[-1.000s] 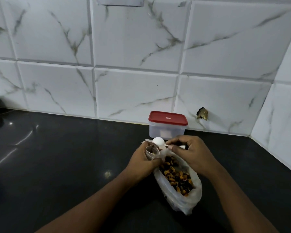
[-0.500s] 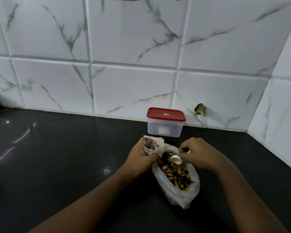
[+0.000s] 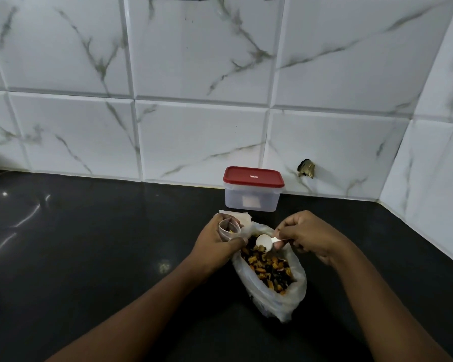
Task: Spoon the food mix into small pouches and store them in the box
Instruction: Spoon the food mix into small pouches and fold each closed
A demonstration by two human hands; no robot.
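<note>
Scooping was the step in hand. The right hand [image 3: 309, 236] pinched the handle of a small white spoon [image 3: 264, 242] between thumb and fingertips, its bowl tipped down at the top of the mix [image 3: 270, 269], which lay in an open plastic bag [image 3: 297, 288] on the dark counter [image 3: 89, 257]. The left hand [image 3: 215, 242] gripped a small pouch [image 3: 229, 228], its mouth rolled open and facing up, just beside the bag's far-left rim. Something yellowish showed inside, but how full it was could not be told. Pale flat slips [image 3: 242, 217], perhaps spare pouches, lay just behind that hand. The box [image 3: 253, 198] stood by the wall behind the hands, red lid [image 3: 253, 176] on.

To do this well, the spoon probably needed pushing under the pieces rather than skimming over them, then lifting level so nothing rolled off. The bowl looked small next to the chunks, so a modest load seemed wiser than a heaped one. The pouch mouth was best held round and close to the bag, over its opening if possible, so any spill fell back in. The bag was limp and unsupported, and a hard dig could drag it or fold its rim in. The lid would have to come off before storing.
</note>
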